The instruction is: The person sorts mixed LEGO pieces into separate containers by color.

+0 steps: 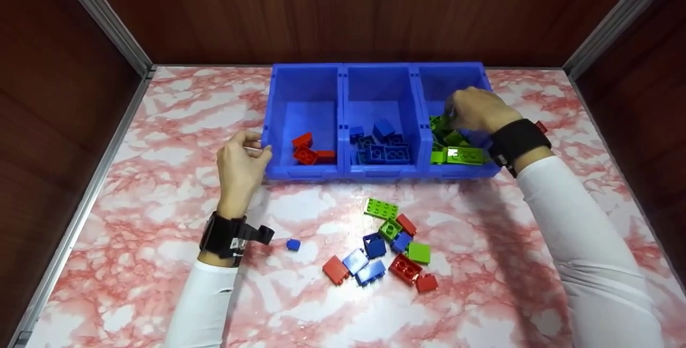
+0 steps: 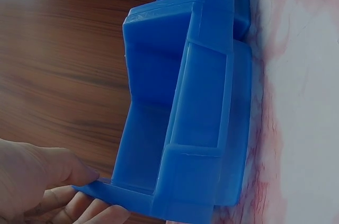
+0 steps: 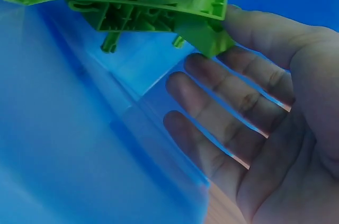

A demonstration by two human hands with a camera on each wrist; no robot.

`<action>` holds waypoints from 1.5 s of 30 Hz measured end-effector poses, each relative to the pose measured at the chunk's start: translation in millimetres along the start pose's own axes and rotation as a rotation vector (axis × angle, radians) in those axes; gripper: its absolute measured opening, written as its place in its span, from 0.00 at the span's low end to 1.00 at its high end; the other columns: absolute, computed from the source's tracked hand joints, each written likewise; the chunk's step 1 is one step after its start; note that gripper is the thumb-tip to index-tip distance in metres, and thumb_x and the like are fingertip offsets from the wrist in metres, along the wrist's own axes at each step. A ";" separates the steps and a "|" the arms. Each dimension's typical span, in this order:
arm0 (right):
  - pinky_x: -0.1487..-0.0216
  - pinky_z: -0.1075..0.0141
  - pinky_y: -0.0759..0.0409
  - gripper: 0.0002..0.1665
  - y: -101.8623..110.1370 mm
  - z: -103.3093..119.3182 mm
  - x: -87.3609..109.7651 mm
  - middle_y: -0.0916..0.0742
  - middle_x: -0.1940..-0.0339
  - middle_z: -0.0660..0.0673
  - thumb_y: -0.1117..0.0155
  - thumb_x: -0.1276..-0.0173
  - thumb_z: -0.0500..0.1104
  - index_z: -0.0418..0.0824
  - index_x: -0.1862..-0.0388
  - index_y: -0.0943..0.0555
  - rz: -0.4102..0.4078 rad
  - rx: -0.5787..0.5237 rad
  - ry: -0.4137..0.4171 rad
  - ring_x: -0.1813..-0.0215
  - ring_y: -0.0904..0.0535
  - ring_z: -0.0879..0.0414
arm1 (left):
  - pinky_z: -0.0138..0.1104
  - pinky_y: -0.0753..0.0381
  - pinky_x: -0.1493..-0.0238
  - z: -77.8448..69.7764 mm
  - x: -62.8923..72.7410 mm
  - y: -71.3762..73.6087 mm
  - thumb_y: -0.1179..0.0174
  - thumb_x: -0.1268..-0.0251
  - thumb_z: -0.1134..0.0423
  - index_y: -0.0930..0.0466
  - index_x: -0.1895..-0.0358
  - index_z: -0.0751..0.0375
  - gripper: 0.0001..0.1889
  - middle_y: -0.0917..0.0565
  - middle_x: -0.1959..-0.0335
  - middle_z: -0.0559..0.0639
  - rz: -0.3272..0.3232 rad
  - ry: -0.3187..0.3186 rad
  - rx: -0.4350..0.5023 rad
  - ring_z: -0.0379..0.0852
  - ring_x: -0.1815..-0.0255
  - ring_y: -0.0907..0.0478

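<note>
A blue bin (image 1: 304, 171) with three side-by-side compartments stands at the back of the table. At its left end, my left hand (image 1: 240, 163) grips the side rim (image 2: 132, 197) between thumb and fingers. My right hand (image 1: 477, 109) reaches down into the right compartment, among green bricks (image 1: 464, 155). In the right wrist view, its thumb and forefinger pinch the edge of a green brick (image 3: 207, 36), while the other fingers extend below it. Red bricks (image 1: 305, 155) lie in the left compartment and blue bricks (image 1: 396, 153) in the middle one.
In front of the bin lies a loose group of bricks, among them a flat green brick (image 1: 381, 208), a red brick (image 1: 335, 269) and a dark blue brick (image 1: 374, 245). A small blue brick (image 1: 293, 244) sits apart near the left wrist. Wooden panels (image 1: 343, 13) enclose the table.
</note>
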State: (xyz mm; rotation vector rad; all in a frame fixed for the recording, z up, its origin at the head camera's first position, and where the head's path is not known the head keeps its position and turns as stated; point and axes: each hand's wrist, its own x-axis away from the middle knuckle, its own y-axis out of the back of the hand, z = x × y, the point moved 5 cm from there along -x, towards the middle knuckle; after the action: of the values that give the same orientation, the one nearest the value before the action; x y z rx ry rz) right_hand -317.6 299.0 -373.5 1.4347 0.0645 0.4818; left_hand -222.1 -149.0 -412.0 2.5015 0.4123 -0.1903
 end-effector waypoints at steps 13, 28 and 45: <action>0.61 0.47 0.10 0.18 30.5 55.9 63.0 0.07 0.53 0.37 0.24 0.32 0.44 0.36 0.48 0.11 -0.250 0.025 0.257 0.58 0.11 0.44 | 0.41 0.12 0.53 -0.9 0.5 -0.6 0.31 0.38 0.69 0.13 0.49 0.66 0.14 0.09 0.58 0.61 0.003 -0.010 -0.001 0.55 0.60 0.09; 0.56 0.58 0.08 0.23 -41.6 153.2 78.0 0.08 0.51 0.37 0.21 0.38 0.41 0.35 0.44 0.13 -0.123 -0.136 0.530 0.56 0.11 0.47 | 0.33 0.12 0.58 -0.1 1.9 2.4 0.31 0.38 0.69 0.14 0.49 0.68 0.14 0.09 0.58 0.61 -0.002 -0.021 0.006 0.55 0.60 0.10; 0.65 0.61 0.13 0.10 -105.0 197.6 41.7 0.13 0.69 0.43 0.25 0.35 0.42 0.37 0.66 0.17 0.205 0.034 0.251 0.69 0.19 0.52 | 0.38 0.13 0.54 0.2 0.1 0.7 0.32 0.38 0.68 0.13 0.50 0.66 0.14 0.09 0.58 0.60 -0.003 -0.019 -0.005 0.55 0.60 0.09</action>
State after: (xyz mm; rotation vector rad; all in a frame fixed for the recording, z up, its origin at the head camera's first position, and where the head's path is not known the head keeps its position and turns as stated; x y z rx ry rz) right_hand -186.0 123.5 -434.1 1.4148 0.1280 0.8325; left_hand -221.7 -149.6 -411.8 2.4920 0.4081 -0.2134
